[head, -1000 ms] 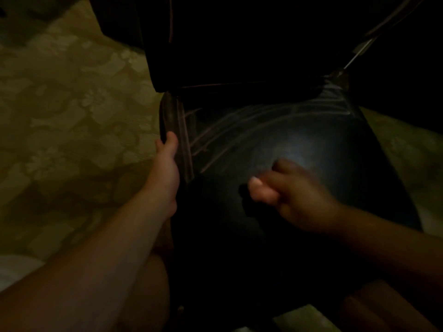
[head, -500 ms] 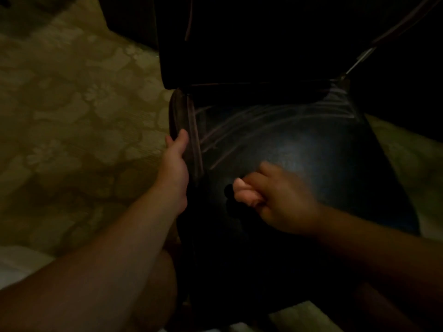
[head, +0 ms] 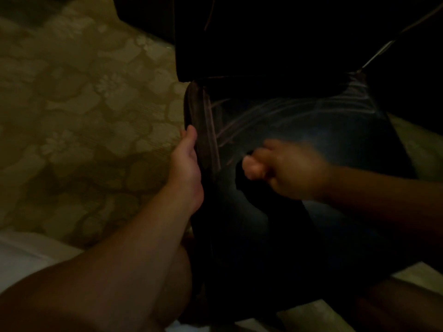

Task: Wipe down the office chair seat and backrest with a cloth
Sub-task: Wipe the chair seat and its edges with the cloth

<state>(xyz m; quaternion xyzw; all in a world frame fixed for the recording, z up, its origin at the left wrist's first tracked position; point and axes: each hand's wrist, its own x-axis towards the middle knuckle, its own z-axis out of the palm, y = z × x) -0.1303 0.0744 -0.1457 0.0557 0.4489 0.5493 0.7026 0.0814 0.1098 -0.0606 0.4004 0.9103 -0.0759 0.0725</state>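
Dim light. Left of the seat (head: 323,144), patterned floor (head: 72,104). Left hand (head: 187,161) clamps the seat's left edge, steadying it. On the seat's middle, right hand (head: 287,168), blurred, fist clenched on a dark cloth (head: 242,178): likely soft, light, best bunched. Seat looks slick, smear streaks above. Backrest (head: 263,39) rises behind the seat. No containers visible.

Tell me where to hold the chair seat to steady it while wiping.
Hold the seat by its raised left side edge, coming from the left, as the left hand does: that rim gives the thumb purchase and leaves the top free for the right hand.
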